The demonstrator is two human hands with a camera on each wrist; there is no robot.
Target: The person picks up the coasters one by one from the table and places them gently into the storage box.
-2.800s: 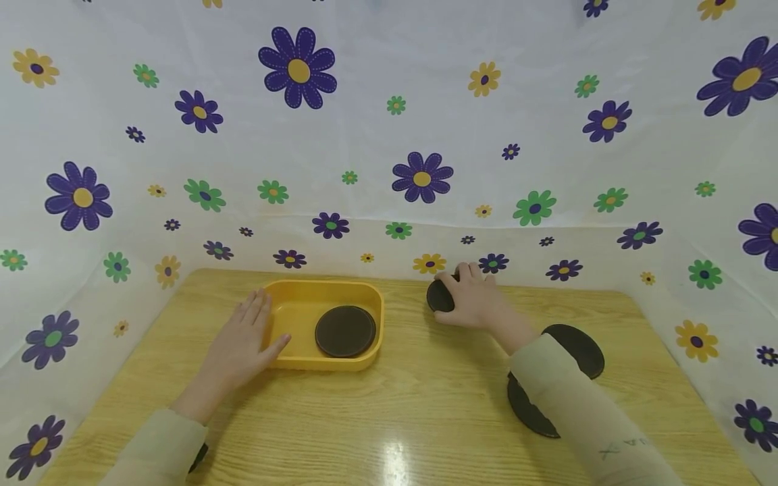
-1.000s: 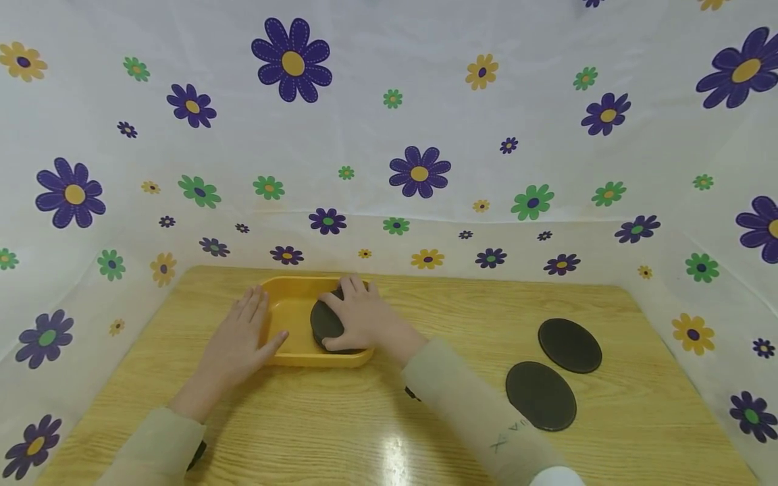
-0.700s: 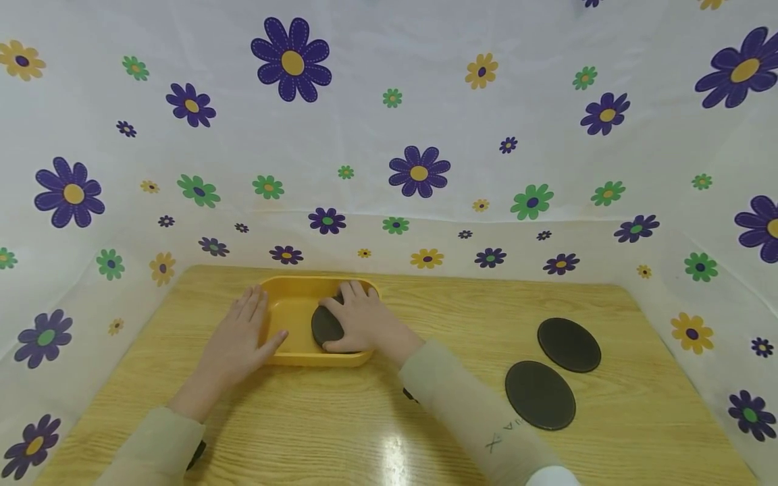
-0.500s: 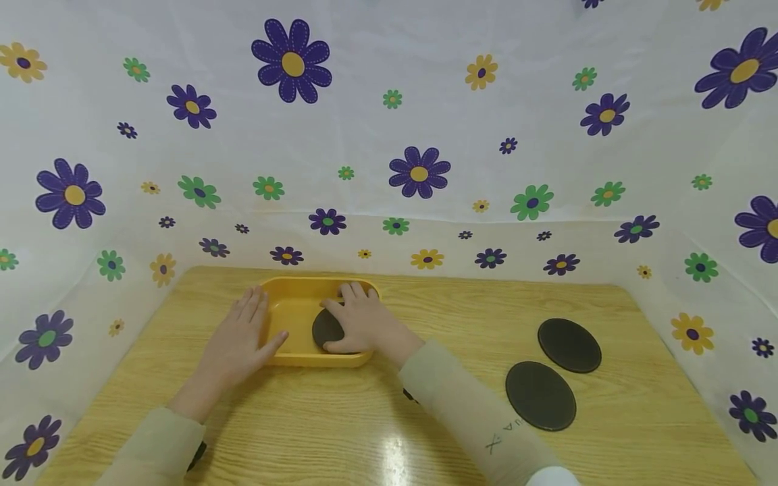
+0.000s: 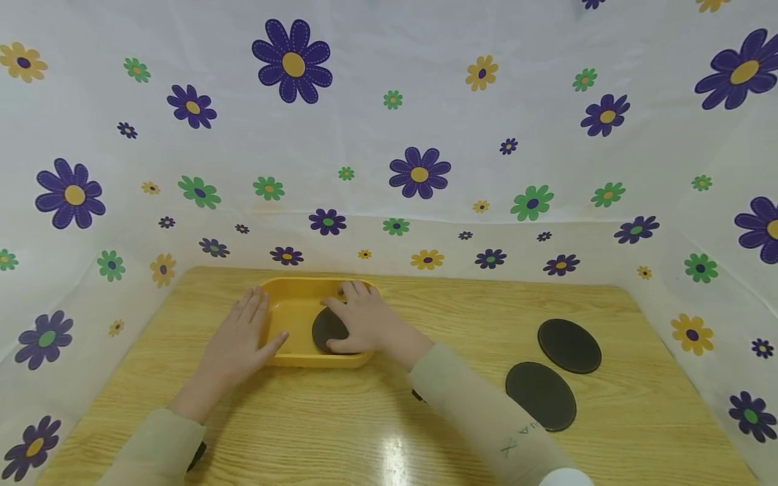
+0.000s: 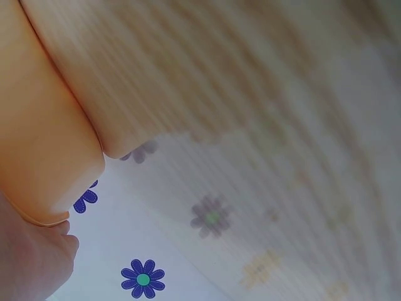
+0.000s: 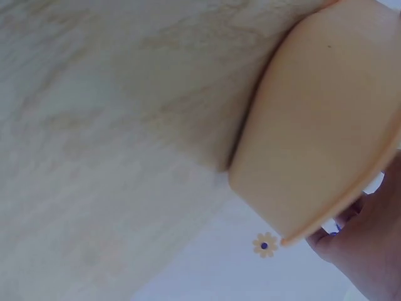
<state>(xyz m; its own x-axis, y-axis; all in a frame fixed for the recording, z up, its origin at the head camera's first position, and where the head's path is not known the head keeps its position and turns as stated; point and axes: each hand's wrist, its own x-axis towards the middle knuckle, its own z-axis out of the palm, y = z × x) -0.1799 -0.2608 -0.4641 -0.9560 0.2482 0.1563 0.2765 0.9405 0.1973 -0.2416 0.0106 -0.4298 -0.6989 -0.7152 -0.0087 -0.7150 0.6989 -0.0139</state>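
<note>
A yellow plastic tray (image 5: 292,360) stands toward the back left of the wooden table. My left hand (image 5: 240,337) rests along its left rim, fingers straight and thumb spread over the near side. My right hand (image 5: 365,324) reaches over the tray's right end, its fingers loosely spread over a round black coaster (image 5: 326,329) that lies flat inside. The right part of that coaster is hidden under the hand. In the left wrist view the tray wall (image 6: 50,125) shows beside the left hand; in the right wrist view the right hand (image 7: 369,238) overlaps the tray's rim.
Two more round black coasters, a far one (image 5: 569,345) and a nearer one (image 5: 541,396), lie flat on the table (image 5: 340,432) at the right, past the right forearm. A white cloth with printed flowers (image 5: 365,135) encloses the table at the back and sides.
My right hand has carried a coaster from the back of the table into the tray and lowered it onto the one there. Its fingers have now loosened. The left hand stays on the tray.
</note>
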